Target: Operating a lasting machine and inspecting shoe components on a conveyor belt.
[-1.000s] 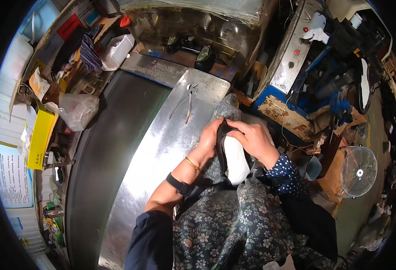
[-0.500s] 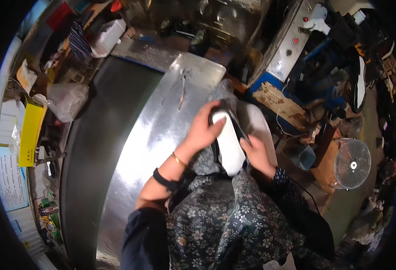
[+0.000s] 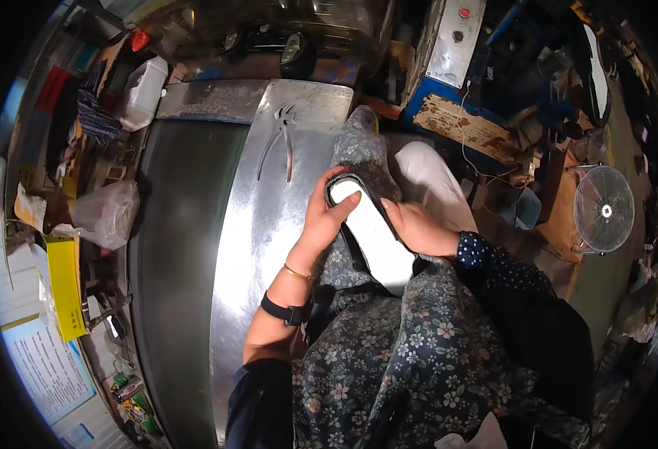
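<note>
A dark shoe upper with a long white sole-shaped bottom [image 3: 378, 239] faces up over my lap, on my floral apron [image 3: 389, 352]. My left hand [image 3: 323, 224] is closed round its far left end, the thumb pressing on the white surface. My right hand [image 3: 422, 230] grips the far right side, with the thumb along the dark rim; its other fingers are hidden beneath. To the left, a pair of pliers [image 3: 287, 142] lies with handles apart on a shiny metal tabletop [image 3: 250, 224].
A dark conveyor belt [image 3: 183, 262] runs left of the metal top. Beyond stands a blue machine with a button panel [image 3: 456, 45]. On the right is a round fan [image 3: 604, 211]. A yellow box [image 3: 65, 288] and a plastic bag [image 3: 108, 213] sit at the left.
My view has shifted, so the surroundings sit differently. My right hand has moved farther up the shoe's side toward its far end. My left hand keeps its hold.
</note>
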Demonstrator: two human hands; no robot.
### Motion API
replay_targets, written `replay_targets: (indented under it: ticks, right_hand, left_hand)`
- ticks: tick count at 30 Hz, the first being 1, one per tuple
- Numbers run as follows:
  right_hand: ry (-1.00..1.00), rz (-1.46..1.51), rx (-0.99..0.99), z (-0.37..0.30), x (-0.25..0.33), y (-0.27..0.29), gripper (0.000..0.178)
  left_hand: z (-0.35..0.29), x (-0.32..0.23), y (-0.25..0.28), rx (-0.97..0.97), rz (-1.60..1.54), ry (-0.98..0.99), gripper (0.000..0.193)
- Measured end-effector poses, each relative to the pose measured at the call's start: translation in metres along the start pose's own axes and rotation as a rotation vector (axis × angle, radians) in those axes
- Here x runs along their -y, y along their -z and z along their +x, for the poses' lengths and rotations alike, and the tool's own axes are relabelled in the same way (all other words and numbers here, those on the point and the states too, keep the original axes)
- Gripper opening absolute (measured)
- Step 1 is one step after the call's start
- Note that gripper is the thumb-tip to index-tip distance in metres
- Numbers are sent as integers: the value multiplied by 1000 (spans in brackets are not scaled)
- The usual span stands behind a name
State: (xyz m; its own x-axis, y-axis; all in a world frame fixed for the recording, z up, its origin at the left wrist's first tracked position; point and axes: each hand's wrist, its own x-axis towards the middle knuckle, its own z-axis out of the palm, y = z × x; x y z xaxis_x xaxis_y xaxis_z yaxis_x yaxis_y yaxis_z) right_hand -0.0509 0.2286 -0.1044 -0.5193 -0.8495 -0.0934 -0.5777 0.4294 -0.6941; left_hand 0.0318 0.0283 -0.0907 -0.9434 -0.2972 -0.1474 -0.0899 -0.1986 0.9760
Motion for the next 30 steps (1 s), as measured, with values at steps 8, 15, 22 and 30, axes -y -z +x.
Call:
replay_targets:
  ticks: [8, 15, 22, 30]
  right_hand:
    - [20, -404, -147, 21, 33, 14, 33]
    - [-393, 354, 177, -46, 1, 11, 50]
    - [58, 530, -65, -24, 8, 3, 59]
    - [-98, 586, 85, 1, 48, -16, 68]
  left_hand:
    - [11, -1, -2, -19, 43, 19, 55]
    - [5, 1, -5, 9, 195, -16, 56]
    - [12, -7, 4, 73, -363, 38, 47]
    - [-18, 8, -3, -595, 1101, 121, 49]
